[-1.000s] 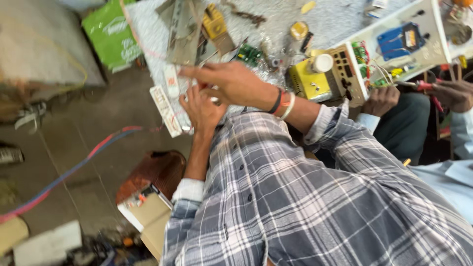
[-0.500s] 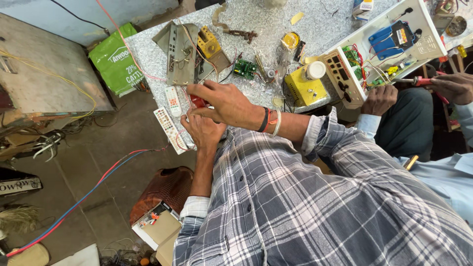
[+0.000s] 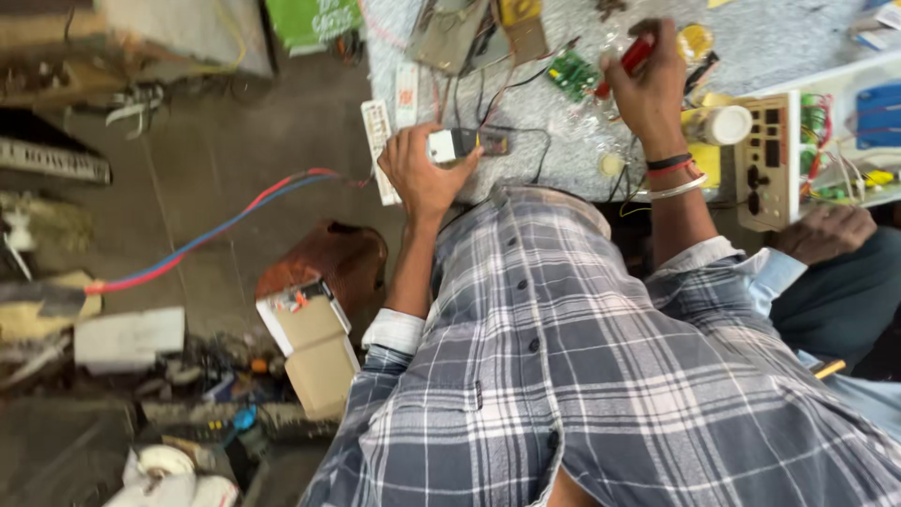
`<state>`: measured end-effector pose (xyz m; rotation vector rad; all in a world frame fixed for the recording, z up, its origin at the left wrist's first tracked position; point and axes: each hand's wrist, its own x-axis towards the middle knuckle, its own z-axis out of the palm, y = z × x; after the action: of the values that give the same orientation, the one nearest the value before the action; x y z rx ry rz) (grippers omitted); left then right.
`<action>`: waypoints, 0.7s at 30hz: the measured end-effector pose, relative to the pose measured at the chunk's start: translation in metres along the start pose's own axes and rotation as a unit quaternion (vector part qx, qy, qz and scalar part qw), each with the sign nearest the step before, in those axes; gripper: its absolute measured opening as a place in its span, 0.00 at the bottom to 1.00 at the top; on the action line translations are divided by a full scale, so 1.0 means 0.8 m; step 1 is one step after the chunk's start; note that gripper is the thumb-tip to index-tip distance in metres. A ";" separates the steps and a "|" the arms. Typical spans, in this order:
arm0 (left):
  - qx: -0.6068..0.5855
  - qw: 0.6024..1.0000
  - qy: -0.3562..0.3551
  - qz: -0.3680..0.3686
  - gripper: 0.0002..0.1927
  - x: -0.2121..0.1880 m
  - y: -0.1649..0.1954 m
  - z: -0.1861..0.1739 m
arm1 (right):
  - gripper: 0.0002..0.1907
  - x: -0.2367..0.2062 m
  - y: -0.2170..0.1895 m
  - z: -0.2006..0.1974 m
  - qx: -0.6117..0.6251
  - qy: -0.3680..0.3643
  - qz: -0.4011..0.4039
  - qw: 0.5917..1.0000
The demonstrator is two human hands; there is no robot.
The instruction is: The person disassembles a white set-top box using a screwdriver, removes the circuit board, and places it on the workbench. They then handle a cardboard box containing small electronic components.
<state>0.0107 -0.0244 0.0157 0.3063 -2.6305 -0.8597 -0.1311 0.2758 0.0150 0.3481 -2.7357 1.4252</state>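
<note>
Speckled grey stone workbench (image 3: 798, 38), cluttered: left hand (image 3: 422, 174) closed around small white-and-black boxy meter (image 3: 455, 145) at bench edge, right hand (image 3: 652, 80) clamped on red-handled probe (image 3: 631, 58), well apart, beside green circuit board (image 3: 572, 73), presumably for testing.

left hand (image 3: 424, 174): fingers curled, gripping | right hand (image 3: 649, 86): raised forward, fist closed | sleeves rolled up

Small module (image 3: 457, 145), red-handled tool (image 3: 631, 58), both gripped
</note>
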 end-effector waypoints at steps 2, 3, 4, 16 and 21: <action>-0.066 0.997 0.026 -0.003 0.31 0.006 -0.015 -0.020 | 0.27 -0.011 0.018 0.030 -0.070 -0.097 0.029 0.992; -0.104 0.994 0.025 -0.007 0.30 0.009 -0.021 -0.027 | 0.28 -0.014 0.023 0.044 -0.104 -0.136 0.015 0.985; -0.141 0.990 0.023 -0.012 0.29 0.010 -0.027 -0.036 | 0.30 -0.020 0.027 0.057 -0.136 -0.175 0.003 0.975; -0.752 0.604 0.100 -0.243 0.29 -0.001 -0.054 0.007 | 0.33 -0.036 -0.048 0.029 0.349 -0.257 0.044 0.900; -0.829 0.466 0.057 -0.304 0.29 -0.009 -0.035 0.044 | 0.35 -0.045 -0.091 0.028 0.091 -0.158 -0.127 0.975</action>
<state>0.0055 -0.0258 -0.0296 0.5892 -0.4000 -2.7845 -0.0785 0.2240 0.0557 0.9744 -2.6565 1.6724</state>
